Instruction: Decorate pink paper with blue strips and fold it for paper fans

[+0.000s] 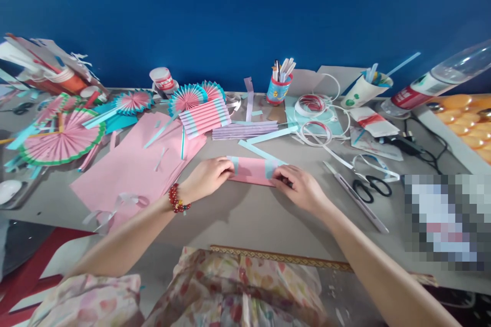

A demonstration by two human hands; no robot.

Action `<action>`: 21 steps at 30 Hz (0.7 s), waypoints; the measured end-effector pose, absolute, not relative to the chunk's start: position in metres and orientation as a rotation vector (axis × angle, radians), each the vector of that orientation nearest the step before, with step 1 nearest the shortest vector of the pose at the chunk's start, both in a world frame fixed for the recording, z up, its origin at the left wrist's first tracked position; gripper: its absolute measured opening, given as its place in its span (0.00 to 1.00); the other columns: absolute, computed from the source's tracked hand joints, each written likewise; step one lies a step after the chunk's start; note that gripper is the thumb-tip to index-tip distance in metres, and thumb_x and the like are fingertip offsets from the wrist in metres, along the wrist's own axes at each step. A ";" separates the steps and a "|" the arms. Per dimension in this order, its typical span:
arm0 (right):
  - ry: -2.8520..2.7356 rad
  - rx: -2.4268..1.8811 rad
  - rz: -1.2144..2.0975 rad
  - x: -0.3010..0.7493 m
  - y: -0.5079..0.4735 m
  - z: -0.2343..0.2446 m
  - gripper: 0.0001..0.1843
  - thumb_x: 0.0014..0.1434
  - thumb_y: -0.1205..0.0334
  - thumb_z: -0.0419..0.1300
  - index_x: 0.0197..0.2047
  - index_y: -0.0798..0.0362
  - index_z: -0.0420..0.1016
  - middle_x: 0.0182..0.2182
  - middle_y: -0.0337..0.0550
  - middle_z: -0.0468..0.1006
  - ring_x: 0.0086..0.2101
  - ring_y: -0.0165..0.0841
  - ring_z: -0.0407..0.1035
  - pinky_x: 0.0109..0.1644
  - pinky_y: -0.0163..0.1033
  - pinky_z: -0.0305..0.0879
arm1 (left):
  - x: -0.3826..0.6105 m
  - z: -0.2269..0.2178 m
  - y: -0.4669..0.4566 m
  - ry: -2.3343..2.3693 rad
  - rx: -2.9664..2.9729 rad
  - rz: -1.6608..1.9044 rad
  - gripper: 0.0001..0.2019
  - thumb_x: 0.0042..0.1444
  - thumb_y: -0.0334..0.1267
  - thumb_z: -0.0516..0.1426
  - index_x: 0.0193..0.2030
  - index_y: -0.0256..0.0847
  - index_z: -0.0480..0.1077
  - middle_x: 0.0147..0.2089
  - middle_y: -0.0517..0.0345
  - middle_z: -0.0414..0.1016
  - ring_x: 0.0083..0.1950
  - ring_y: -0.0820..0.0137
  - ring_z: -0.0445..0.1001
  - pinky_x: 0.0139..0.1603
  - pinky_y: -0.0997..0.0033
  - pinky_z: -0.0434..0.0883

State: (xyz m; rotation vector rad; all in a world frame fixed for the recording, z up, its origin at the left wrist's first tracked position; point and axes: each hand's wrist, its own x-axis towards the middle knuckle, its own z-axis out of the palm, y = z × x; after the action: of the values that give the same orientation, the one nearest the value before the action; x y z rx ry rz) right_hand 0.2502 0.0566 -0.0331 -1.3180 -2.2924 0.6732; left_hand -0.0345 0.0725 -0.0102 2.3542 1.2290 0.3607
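Observation:
A small pink paper strip [252, 169] with light blue ends lies low over the grey table in front of me. My left hand [211, 176] pinches its left end, a red bead bracelet [175, 199] on the wrist. At the opposite end, the fingers of my right hand [297, 184] are closed on the blue edge. Just beyond the strip is a bent light blue paper band [264, 152]. Behind that lie a lilac pleated paper [245, 131] and a pink-and-blue pleated paper [205, 116].
Pink sheets [126, 158] and round paper fans [63, 135] spread to the left. Along the wall stand a pen cup [279, 87] and a paper cup [362, 93]. Coils of white tape [314, 112], scissors [371, 187], a cutter knife [360, 202] and a bottle [425, 87] are on the right.

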 end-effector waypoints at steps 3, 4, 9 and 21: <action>-2.271 -1.365 0.643 0.249 0.056 -0.033 0.08 0.64 0.58 0.55 0.34 0.49 0.70 0.30 0.39 0.75 0.31 0.32 0.67 0.35 0.36 0.59 | -0.036 -0.012 0.075 1.252 2.325 0.395 0.08 0.62 0.31 0.53 0.37 0.40 0.73 0.38 0.59 0.75 0.36 0.71 0.73 0.38 0.73 0.65; -2.263 -1.377 0.634 0.249 0.056 -0.034 0.07 0.64 0.59 0.55 0.34 0.49 0.70 0.30 0.39 0.75 0.31 0.32 0.67 0.35 0.36 0.59 | -0.036 -0.013 0.075 1.259 2.313 0.414 0.08 0.62 0.32 0.53 0.36 0.40 0.73 0.37 0.59 0.75 0.36 0.71 0.73 0.37 0.73 0.65; -2.253 -1.391 0.597 0.247 0.055 -0.035 0.07 0.64 0.59 0.54 0.34 0.49 0.70 0.30 0.39 0.74 0.31 0.32 0.66 0.35 0.36 0.59 | -0.037 -0.018 0.073 1.275 2.261 0.486 0.07 0.62 0.32 0.54 0.36 0.39 0.73 0.37 0.58 0.73 0.34 0.73 0.71 0.37 0.75 0.65; -2.286 -1.455 0.530 0.243 0.058 -0.034 0.06 0.62 0.60 0.54 0.34 0.49 0.68 0.30 0.40 0.74 0.29 0.32 0.65 0.33 0.36 0.56 | -0.038 -0.020 0.086 1.259 2.287 0.452 0.05 0.62 0.34 0.56 0.37 0.38 0.73 0.36 0.60 0.72 0.34 0.74 0.70 0.37 0.75 0.64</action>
State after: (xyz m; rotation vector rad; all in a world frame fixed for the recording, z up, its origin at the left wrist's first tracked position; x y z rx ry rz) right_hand 0.2426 0.0576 -0.0343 -1.4552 -2.2859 0.5301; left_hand -0.0381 0.0862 -0.0204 2.2869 1.2593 0.4523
